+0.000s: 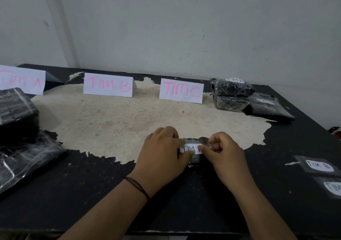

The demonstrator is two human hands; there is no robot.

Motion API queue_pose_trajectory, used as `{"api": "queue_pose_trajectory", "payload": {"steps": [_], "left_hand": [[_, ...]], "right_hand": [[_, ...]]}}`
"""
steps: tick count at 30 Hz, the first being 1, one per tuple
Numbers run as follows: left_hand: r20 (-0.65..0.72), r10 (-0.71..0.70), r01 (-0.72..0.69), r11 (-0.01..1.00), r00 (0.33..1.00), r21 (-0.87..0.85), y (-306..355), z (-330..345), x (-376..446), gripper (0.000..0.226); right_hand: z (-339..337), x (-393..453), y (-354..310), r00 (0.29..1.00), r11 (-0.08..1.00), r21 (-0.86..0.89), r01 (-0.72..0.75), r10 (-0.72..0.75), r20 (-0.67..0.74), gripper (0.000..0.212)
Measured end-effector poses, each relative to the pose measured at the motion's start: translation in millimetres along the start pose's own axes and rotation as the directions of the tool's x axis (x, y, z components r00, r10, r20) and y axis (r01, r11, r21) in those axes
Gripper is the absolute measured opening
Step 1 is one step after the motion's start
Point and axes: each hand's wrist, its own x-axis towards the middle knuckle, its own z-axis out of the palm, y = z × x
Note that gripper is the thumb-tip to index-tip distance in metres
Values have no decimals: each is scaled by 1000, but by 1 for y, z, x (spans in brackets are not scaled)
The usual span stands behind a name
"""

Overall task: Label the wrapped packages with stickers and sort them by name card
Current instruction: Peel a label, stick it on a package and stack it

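Close in front of you, on the near middle of the black desk (184,212), your two hands meet over a small wrapped package (193,141) that lies at the ragged near edge of the worn, pale patch of the desktop. Your left hand (162,153), a thin dark band (137,186) on its wrist, has its fingers curled on the package's left side with the thumb on a white sticker (190,149) reading "TIM" and a hidden last letter. Your right hand (221,151) pinches the sticker's right end, fingers bent tight. To your right, near the desk's edge, two more stickers lie flat: one reads "TIM B" (320,165), the other (334,187) is cut off by the frame. On your left, two wrapped packages sit stacked, the lower one (25,162) flat and shiny, the upper one (16,108) boxier. Farther back stand three folded name cards in pink lettering: "TIM A" (24,82), "TIM B" (108,84) and "TIM C" (181,90). Just right of the "TIM C" card rests a pile of wrapped packages (239,95); the top one bears a sticker reading "TIM A" (234,80).
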Motion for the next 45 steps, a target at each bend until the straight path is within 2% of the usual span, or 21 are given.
{"api": "queue_pose_trajectory", "payload": {"steps": [6, 10, 18, 24, 27, 33, 36, 38, 42, 45], "left_hand": [[80, -65, 73, 992, 995, -101, -5, 6, 10, 37], [28, -63, 66, 994, 998, -87, -8, 11, 3, 39], [11, -64, 64, 995, 998, -70, -6, 14, 0, 38], [18, -74, 76, 991, 997, -110, -6, 12, -1, 35], [39, -78, 83, 987, 996, -134, -7, 11, -1, 37], [56, -134, 143, 967, 989, -210, -12, 10, -2, 43], [63, -203, 210, 965, 977, -158, -15, 10, -4, 63], [86, -223, 232, 966, 971, -118, -15, 9, -3, 63], [121, -263, 289, 900, 957, -326, -14, 4, -3, 44], [153, -270, 310, 834, 951, -456, -14, 0, -4, 49]], "right_hand": [[2, -3, 0, 1000, 1000, 3, 3, -3, -29, 15], [4, -7, -1, 998, 999, 43, -2, 5, -61, 30], [4, -10, 5, 993, 999, -32, -3, -1, -119, 70], [0, -10, 5, 1000, 999, -41, -26, 26, 15, 86], [-3, -8, 5, 995, 997, -53, -56, 60, 78, 81], [-14, -2, 3, 968, 984, 53, -172, 159, 193, 72], [-16, 1, 6, 965, 978, 67, -199, 184, 187, 71], [-16, 2, 6, 963, 977, 52, -206, 194, 185, 67], [-15, 5, 6, 967, 983, -1, -183, 181, 178, 58], [-14, 3, 4, 969, 983, 44, -179, 169, 179, 56]]}}
